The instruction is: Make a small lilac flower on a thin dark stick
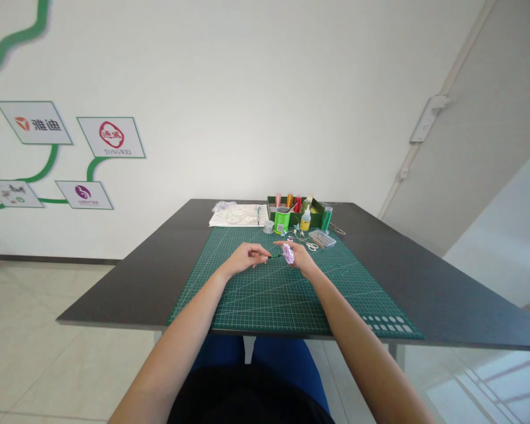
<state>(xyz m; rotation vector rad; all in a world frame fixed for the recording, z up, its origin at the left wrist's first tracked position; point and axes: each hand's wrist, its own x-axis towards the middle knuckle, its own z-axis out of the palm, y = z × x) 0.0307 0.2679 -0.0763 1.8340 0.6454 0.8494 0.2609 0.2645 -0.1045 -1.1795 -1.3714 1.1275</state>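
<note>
Above the green cutting mat [265, 300], a small lilac artificial flower [288, 254] is held sideways between my hands. Its thin dark stem [274, 256] runs left into the fingertips of my left hand [248, 257], which are pinched on it. My right hand [301, 259] is at the flower head, with the index finger stretched left behind the petals and the other fingers curled and partly hidden by them. White-handled scissors [311, 246] lie just beyond my right hand.
At the back stand a dark green box [320, 213] with thread spools, a bright green can [281, 220], a glue bottle [305, 219] and a green tube [327, 218]. Nearby lie a clear case [322, 238], a small white roll [268, 227], printed sheets [238, 215] and a plastic bag [224, 205].
</note>
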